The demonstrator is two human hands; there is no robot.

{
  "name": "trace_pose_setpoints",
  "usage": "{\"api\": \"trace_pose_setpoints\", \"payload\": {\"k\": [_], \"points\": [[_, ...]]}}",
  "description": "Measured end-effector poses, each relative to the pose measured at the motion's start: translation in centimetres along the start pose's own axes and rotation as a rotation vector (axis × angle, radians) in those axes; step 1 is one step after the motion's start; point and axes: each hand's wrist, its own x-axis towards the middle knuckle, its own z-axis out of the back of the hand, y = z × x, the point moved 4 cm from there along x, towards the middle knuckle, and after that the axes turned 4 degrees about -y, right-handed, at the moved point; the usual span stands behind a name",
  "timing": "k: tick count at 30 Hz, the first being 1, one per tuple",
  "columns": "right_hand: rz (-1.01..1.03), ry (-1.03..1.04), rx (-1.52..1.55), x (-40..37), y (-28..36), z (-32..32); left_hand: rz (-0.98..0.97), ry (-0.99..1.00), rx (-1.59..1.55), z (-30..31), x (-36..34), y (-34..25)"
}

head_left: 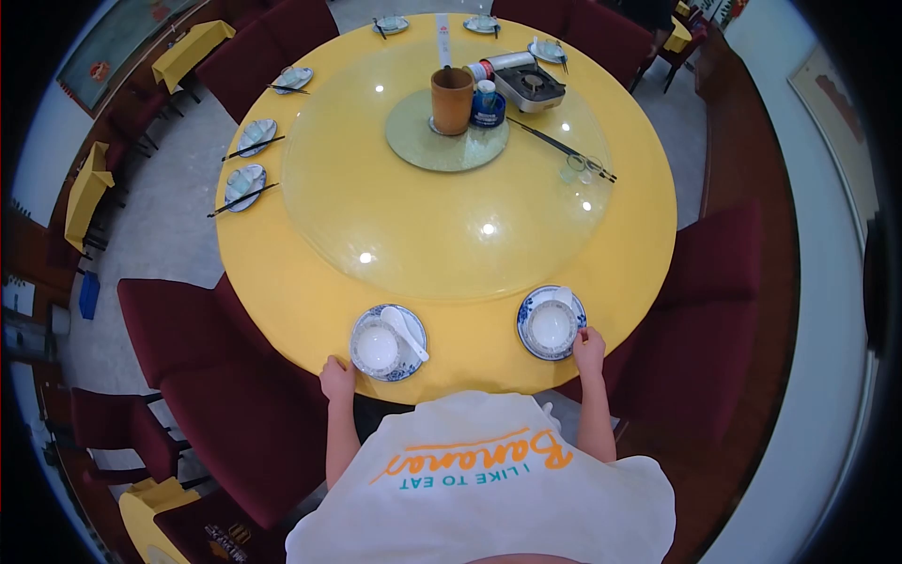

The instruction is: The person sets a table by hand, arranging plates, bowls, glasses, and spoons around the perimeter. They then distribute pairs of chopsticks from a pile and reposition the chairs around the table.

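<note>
On the right of the near table edge, my right hand (589,350) pinches the rim of a blue-patterned plate (527,337). That plate carries a white bowl (552,324) and a white spoon (564,296). My left hand (337,378) is curled at the table edge, just left of a second blue-patterned plate (410,363); whether it holds anything is hidden. A white bowl (377,348) stands on this second plate, with a white spoon (405,336) lying to its right.
A glass turntable (423,226) covers the middle of the yellow table (272,310). It bears a brown holder (452,99), a blue container (488,111), a portable stove (530,86) and black chopsticks (554,143). Several place settings line the far and left edges. Dark red chairs (225,395) surround the table.
</note>
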Motion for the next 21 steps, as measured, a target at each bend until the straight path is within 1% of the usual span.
{"api": "trace_pose_setpoints", "payload": {"k": [3, 5, 7, 11, 14, 17, 21], "points": [[0.039, -0.032, -0.006, 1.2, -0.1, 0.2, 0.008, -0.001, -0.004, 0.0, 0.0, 0.0], [0.098, -0.099, -0.054, 3.3, 0.7, 0.6, 0.021, 0.007, -0.014, 0.3, -0.1, -0.2], [0.153, -0.144, -0.111, 6.4, 1.9, 0.7, 0.016, -0.004, -0.017, 0.4, -0.1, -0.2], [0.229, -0.117, -0.071, 14.0, 6.7, -0.1, 0.041, 0.028, -0.025, 0.5, -0.1, -0.2], [0.34, -0.083, -0.139, 20.5, 8.8, -3.1, 0.056, 0.04, -0.025, 0.3, 0.0, 0.0], [0.183, 0.023, -0.33, 24.8, 12.5, -4.5, 0.081, 0.066, -0.014, 0.3, 0.1, 0.0], [0.045, 0.026, -0.476, 30.1, 13.2, -6.1, 0.107, 0.08, -0.004, 0.2, 0.1, 0.2]]}}
